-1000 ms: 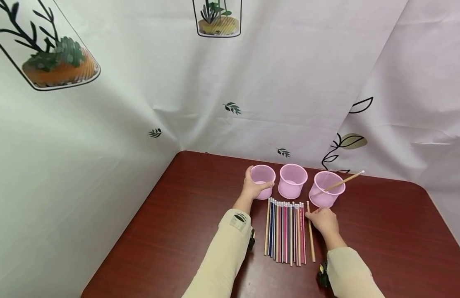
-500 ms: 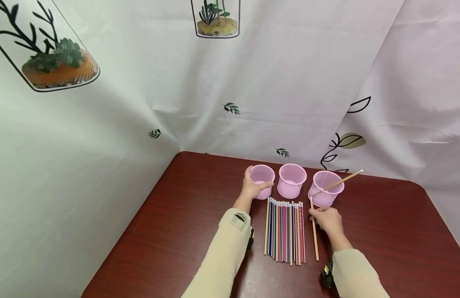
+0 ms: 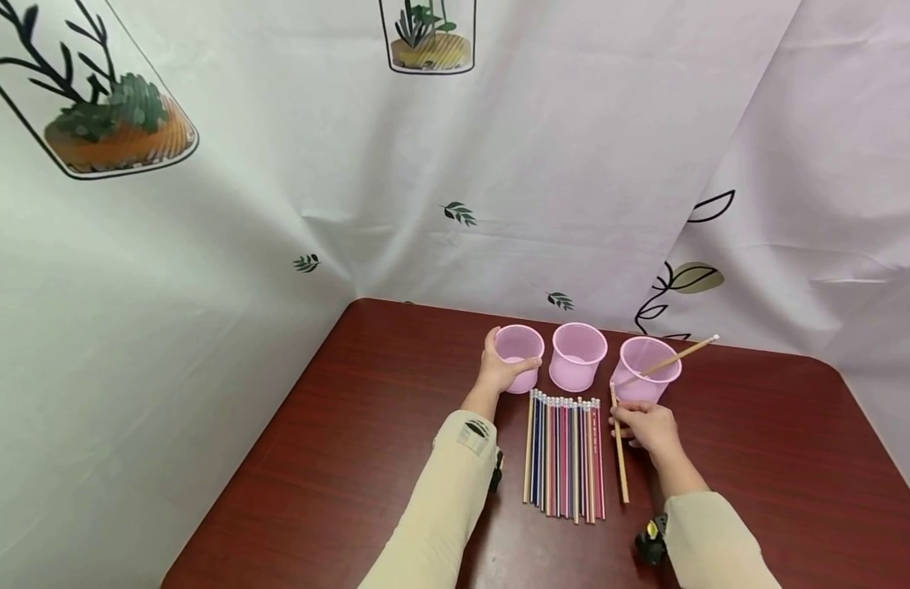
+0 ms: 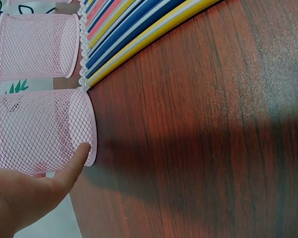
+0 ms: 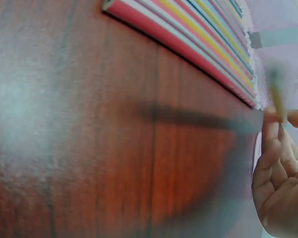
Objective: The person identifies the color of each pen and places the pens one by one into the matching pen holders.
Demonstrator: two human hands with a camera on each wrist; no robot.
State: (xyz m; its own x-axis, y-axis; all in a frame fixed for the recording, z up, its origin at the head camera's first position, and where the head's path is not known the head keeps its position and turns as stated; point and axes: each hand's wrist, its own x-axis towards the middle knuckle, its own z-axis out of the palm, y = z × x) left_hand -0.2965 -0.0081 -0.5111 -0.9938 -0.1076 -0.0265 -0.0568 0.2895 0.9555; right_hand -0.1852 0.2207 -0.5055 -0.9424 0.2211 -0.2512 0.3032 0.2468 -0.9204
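Note:
My left hand (image 3: 497, 374) grips the leftmost of three pink mesh pen cups (image 4: 42, 126), its thumb lying across the cup's side. Between the thumb and fingers of my right hand (image 3: 650, 427), a yellow pencil (image 3: 621, 466) is pinched near its upper, eraser end. That pencil slants beside the right cup (image 3: 633, 391), its top overlapping the cup's front in the head view; the right wrist view shows it blurred, with a shadow on the table. A second yellow pencil (image 3: 685, 354) leans inside the right cup, its eraser end sticking out over the rim.
A row of pencils (image 3: 564, 458) in several colours lies side by side in front of the cups, erasers toward them. The middle cup (image 3: 573, 378) stands between the other two. A patterned white cloth (image 3: 425, 262) hangs behind the dark red table (image 3: 337, 458).
My right hand has picked up the yellow pencil and moved it slightly right, away from the row, then raised it toward the right cup. The left hand stays on its cup.

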